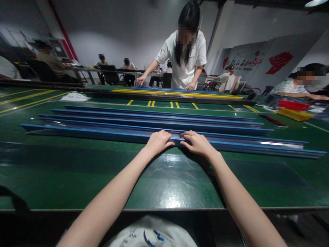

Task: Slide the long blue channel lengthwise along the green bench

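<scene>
Several long blue metal strips [102, 134] lie side by side across the green table [164, 185], running left to right. My left hand [158, 141] rests on the nearest strip at its middle, fingers curled over its top edge. My right hand [196, 142] sits just beside it on the same strip, fingers bent and pressed on the edge. Both hands grip the nearest blue strip; the thumbs nearly meet.
Across the table a person in a white T-shirt [185, 61] leans over yellow and blue strips [177, 92]. Another person [300, 87] sits at the right by red and yellow trays [294, 109]. More people sit at tables behind. Paper [74, 97] lies far left.
</scene>
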Available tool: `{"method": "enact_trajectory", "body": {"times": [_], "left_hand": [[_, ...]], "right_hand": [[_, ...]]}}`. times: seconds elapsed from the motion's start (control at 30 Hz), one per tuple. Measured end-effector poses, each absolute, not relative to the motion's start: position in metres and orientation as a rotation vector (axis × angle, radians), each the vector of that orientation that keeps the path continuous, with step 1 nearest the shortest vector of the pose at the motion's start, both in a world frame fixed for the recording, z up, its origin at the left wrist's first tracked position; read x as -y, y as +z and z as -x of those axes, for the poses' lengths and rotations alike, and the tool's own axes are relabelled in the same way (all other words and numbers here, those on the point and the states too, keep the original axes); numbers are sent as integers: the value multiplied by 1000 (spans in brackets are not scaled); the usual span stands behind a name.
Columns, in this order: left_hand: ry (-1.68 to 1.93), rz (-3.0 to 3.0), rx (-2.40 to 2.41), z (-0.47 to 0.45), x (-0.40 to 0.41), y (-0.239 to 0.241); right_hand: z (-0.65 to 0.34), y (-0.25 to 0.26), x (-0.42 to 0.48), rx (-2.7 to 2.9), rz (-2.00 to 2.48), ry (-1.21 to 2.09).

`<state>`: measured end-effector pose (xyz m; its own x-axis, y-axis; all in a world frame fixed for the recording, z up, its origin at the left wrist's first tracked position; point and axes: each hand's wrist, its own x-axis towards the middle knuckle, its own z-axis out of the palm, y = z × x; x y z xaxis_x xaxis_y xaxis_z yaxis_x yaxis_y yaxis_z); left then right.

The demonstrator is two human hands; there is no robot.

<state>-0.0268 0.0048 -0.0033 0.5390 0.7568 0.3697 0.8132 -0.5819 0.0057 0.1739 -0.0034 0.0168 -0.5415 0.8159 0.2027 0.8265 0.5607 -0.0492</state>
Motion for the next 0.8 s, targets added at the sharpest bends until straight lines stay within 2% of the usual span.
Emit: {"method": "enact_trajectory", "body": {"times": [0.5,0.8], "left_hand": [[-447,2576,1381,28,-2,3],[-447,2582,1418,30,0,11]], "right_hand": [[-170,17,2,2635,1433,-255],[-173,21,2,2630,1509,-248]]}}
